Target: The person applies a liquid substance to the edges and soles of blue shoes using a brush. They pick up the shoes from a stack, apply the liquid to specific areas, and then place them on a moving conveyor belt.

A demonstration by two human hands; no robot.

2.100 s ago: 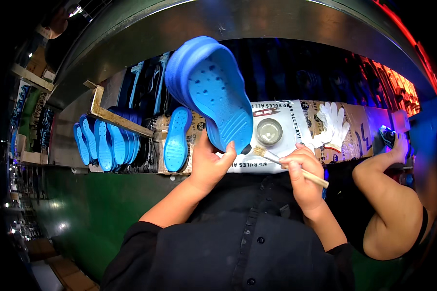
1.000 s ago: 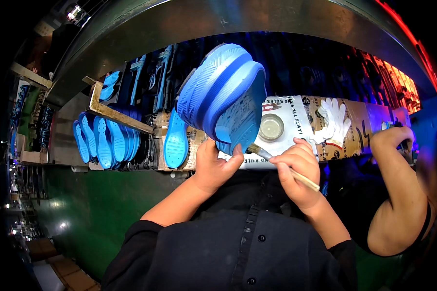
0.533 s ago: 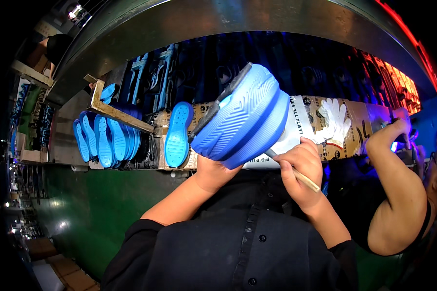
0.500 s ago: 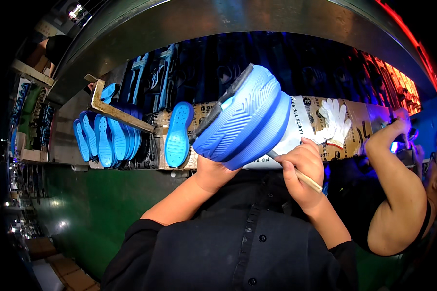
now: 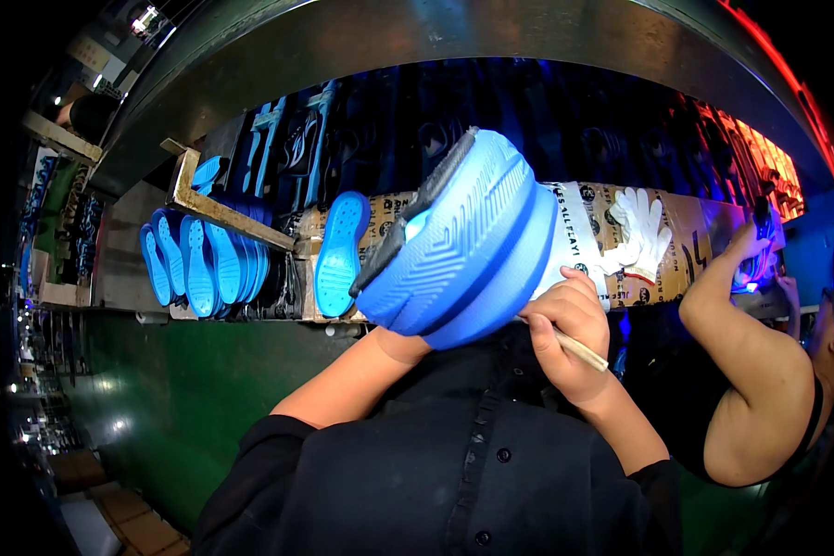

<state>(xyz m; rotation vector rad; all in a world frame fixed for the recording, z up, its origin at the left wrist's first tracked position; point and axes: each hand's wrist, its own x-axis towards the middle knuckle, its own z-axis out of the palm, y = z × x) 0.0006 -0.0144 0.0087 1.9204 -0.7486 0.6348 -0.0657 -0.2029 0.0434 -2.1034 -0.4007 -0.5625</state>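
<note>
A blue shoe (image 5: pixel 473 250) with a thick ribbed sole and a dark edge along its left side is raised in front of my chest. My left hand (image 5: pixel 404 347) is closed on it from below, its fingers mostly hidden behind the shoe. In my right hand (image 5: pixel 570 329), closed at the shoe's lower right, is a thin brush (image 5: pixel 584 353) with a pale wooden handle. The brush's working end is out of sight behind the shoe. A single light-blue insole (image 5: pixel 340 255) lies on the cardboard-covered bench (image 5: pixel 380 219) just left of the shoe.
Several blue insoles (image 5: pixel 201 264) stand in a row behind a wooden frame (image 5: pixel 222 211) at left. White gloves (image 5: pixel 638 236) lie on the bench at right. Beyond it, dark shoes (image 5: pixel 440 139) fill a conveyor under a metal cover (image 5: pixel 389 56). A co-worker's arm (image 5: pixel 755 371) is close on my right.
The shoe has turned slightly and shifted a little left and down. My right hand has moved slightly left, and the brush's metal part has gone behind the shoe. The co-worker's arm has moved.
</note>
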